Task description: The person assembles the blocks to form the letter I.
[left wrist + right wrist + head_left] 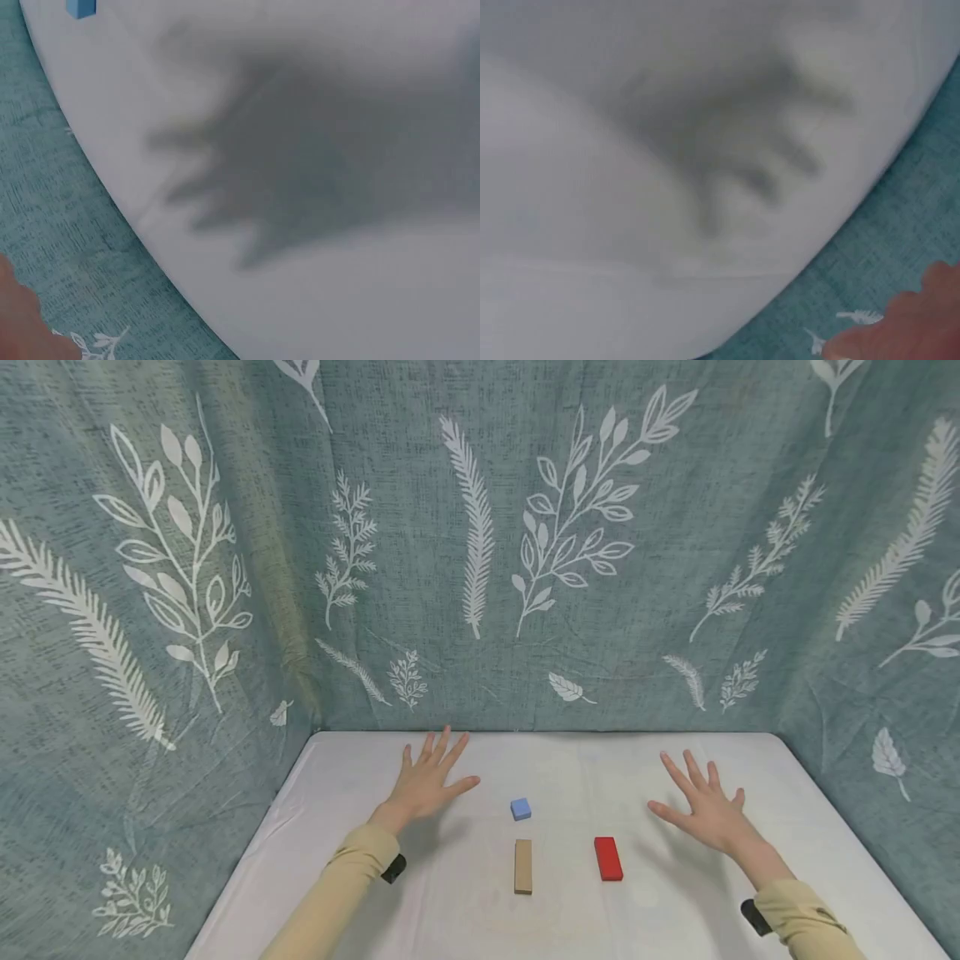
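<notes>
In the head view my left hand (423, 785) is held above the table with its fingers spread, left of a small blue block (521, 809). My right hand (705, 810), fingers also spread, hovers over the right side, holding nothing. Nearest to it lies a red rectangular block (608, 859). A tan wooden block (522, 867) lies between the two arms, nearer the front than the blue one. The left wrist view catches a corner of the blue block (81, 8) and the hand's shadow. Only part of each hand enters its wrist view, at a lower corner.
A white-covered table (465, 927) carries the blocks. Behind it and along both sides hangs a blue-green curtain (405, 568) with white leaf prints. Dark wrist cameras sit under both cuffs.
</notes>
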{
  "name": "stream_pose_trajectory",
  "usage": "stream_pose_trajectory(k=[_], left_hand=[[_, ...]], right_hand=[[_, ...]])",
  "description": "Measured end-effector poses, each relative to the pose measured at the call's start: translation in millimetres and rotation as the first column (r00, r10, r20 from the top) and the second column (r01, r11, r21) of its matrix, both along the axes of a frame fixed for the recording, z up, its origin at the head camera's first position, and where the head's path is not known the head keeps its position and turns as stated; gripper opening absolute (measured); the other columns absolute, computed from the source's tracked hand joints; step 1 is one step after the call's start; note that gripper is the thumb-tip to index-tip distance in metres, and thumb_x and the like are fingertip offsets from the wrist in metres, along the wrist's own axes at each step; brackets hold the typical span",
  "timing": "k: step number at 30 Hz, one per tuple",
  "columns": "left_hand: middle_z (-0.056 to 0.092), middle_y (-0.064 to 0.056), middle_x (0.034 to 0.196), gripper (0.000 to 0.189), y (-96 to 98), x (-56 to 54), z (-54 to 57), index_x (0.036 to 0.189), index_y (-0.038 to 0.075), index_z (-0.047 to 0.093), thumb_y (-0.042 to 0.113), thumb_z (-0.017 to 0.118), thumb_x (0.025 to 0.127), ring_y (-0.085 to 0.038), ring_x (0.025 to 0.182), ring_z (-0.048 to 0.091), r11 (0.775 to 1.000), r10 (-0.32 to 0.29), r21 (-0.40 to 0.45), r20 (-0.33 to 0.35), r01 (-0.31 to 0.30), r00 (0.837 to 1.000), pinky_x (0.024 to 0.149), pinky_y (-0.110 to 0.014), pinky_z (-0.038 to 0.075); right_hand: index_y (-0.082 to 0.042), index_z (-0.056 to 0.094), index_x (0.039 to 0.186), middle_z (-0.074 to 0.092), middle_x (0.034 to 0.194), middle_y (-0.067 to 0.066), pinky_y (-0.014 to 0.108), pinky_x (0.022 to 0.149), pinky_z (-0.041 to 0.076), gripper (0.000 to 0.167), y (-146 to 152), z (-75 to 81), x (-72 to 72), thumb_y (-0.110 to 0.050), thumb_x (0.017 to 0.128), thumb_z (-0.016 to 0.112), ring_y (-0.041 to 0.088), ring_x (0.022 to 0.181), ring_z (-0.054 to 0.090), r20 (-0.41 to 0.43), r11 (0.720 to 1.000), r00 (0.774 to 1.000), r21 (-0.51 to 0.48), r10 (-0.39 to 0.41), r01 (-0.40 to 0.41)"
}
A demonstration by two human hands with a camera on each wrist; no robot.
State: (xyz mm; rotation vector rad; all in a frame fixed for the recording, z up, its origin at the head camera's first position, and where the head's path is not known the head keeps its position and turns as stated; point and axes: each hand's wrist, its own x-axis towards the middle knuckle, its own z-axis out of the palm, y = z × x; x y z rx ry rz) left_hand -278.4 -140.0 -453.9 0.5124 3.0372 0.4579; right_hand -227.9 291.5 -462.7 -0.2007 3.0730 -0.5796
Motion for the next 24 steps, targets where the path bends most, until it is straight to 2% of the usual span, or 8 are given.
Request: stream_pose_trajectory(k=[12, 18, 24], left_hand=[[-0.002, -0.002, 0.160, 0.078, 13.7, 3.4, 1.4, 0.152, 0.031, 0.005, 0.063, 0.041, 0.092, -0.030, 0.149, -0.001, 0.994, -0.081, 0.073, -0.009, 0.082, 0.997, 0.117, -0.064, -0.001], [0.001, -0.001, 0.160, 0.078, 20.5, 7.0, 0.8, 0.153, 0.030, 0.008, 0.063, 0.043, 0.091, -0.027, 0.149, -0.001, 0.989, -0.111, 0.090, -0.032, 0.114, 0.993, 0.119, -0.062, -0.002], [0.005, -0.003, 0.160, 0.079, 26.7, 10.2, 0.4, 0.153, 0.028, 0.010, 0.061, 0.046, 0.091, -0.028, 0.149, 0.000, 0.985, -0.133, 0.103, -0.057, 0.139, 0.989, 0.120, -0.059, -0.001]], right_hand=[[-0.028, 0.011, 0.153, 0.010, 0.157, 0.023, 0.086, 0.094, 0.004, 0.089, -13, -0.8, 0.4, -0.065, 0.084, 0.054, 0.058, 0.138, 0.006, 0.016, 0.998, 0.999, -0.030, 0.052, -0.051], [-0.031, 0.009, 0.153, 0.008, 0.159, 0.021, 0.084, 0.097, 0.003, 0.089, -18, -2.9, 1.5, -0.064, 0.084, 0.054, 0.056, 0.140, 0.003, 0.043, 0.992, 0.996, -0.100, 0.078, -0.074], [-0.030, 0.010, 0.153, 0.012, 0.158, 0.021, 0.083, 0.098, 0.005, 0.088, -23, -7.5, 4.0, -0.062, 0.085, 0.056, 0.056, 0.139, 0.005, 0.045, 0.984, 0.994, -0.150, 0.103, -0.096]])
